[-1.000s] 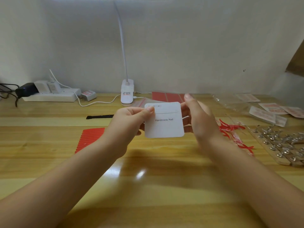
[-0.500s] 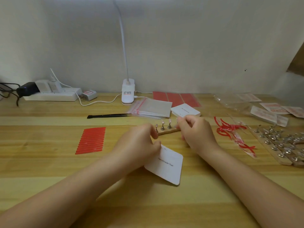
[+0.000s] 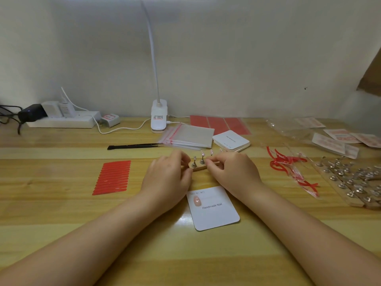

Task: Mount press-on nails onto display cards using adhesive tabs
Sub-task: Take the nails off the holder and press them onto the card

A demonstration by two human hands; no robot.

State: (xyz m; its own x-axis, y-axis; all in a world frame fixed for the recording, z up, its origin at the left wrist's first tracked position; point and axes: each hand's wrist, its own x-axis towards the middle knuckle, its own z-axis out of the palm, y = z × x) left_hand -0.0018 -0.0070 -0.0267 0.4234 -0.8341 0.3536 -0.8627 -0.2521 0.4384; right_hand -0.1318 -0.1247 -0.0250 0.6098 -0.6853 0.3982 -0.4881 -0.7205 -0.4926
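Your left hand grips the wooden nail stand; your right hand pinches a peg on it. The card, one nail mounted, lies on the counter just below.

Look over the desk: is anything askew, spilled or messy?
Yes. The card lies tilted on the desk, one nail at its top left corner. Red strips lie tangled in a loose heap at right.

White display card flat on table, one pink nail mounted
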